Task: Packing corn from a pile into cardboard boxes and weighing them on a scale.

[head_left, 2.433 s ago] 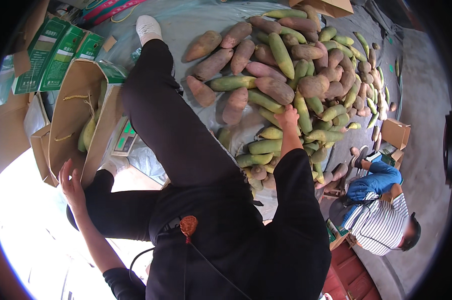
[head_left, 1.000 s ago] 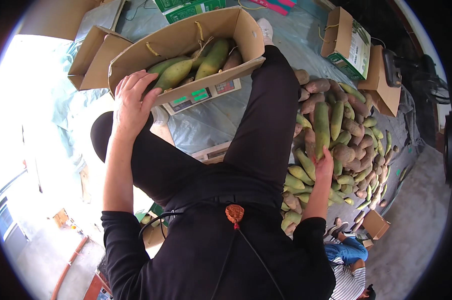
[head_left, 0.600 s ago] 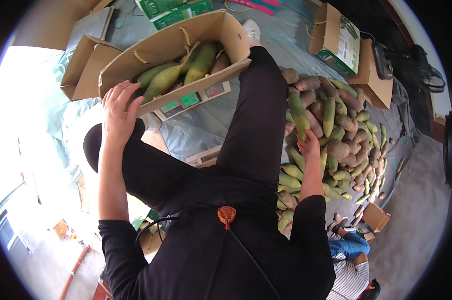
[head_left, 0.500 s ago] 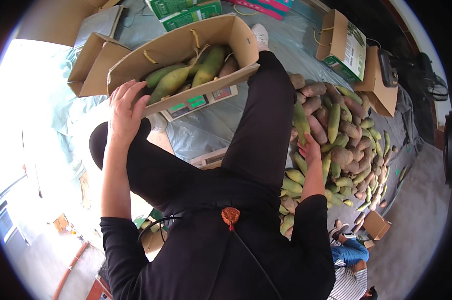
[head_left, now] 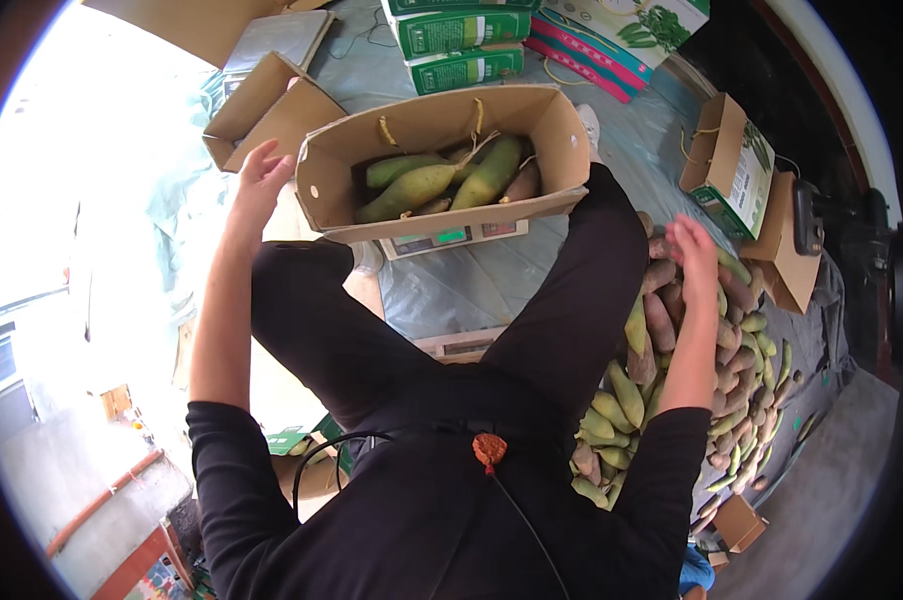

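Observation:
An open cardboard box (head_left: 441,218) with yellow cord loops stands on a scale (head_left: 481,232) beyond my knees. Inside lie several long green radishes (head_left: 408,193) and a reddish-brown root (head_left: 523,183). My left hand (head_left: 258,192) hovers just off the box's left end, its fingers apart and nothing in them. On the right, my right hand (head_left: 693,250) is raised above the near-left part of a large pile of green and reddish-brown roots (head_left: 736,385). Its fingers are loosely spread, and it looks to hold nothing.
Another open carton (head_left: 261,115) sits left of the box. Green cartons (head_left: 466,70) are stacked behind it, beside a pink-and-blue one (head_left: 596,65). At the far right stand a green-and-white carton (head_left: 741,170) and a brown one (head_left: 786,250). Plastic sheeting (head_left: 431,290) covers the floor.
My right hand has let go of a green radish on the pile and risen away from it. My left hand has come off the box's rim. The whole view has shifted.

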Demonstrator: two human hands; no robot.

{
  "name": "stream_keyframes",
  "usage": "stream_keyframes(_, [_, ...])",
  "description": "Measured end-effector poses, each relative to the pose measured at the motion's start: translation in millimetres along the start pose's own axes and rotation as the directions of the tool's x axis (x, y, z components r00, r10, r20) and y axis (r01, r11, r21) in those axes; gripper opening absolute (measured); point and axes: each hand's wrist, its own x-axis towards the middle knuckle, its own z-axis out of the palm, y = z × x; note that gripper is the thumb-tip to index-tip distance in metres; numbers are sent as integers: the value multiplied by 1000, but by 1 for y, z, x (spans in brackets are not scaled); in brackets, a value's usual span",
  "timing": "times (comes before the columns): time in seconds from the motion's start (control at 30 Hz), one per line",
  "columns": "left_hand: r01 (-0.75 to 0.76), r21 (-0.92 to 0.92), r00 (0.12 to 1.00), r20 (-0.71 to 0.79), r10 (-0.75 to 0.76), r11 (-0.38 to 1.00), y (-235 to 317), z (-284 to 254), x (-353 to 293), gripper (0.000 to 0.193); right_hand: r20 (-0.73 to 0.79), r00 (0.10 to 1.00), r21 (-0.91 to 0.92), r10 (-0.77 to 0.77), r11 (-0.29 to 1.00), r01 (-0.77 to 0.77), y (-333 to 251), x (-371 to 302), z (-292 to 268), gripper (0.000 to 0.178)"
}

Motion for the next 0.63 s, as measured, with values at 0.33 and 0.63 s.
stream_keyframes(0.33, [389,92,861,319,-397,917,-37,0,36,51,388,922,-144,-19,986,81,-111,47,122,44])
stream_keyframes(0.63, [400,101,807,433,-402,911,-34,4,38,88,378,926,-46,21,999,-4,-87,84,174,48])
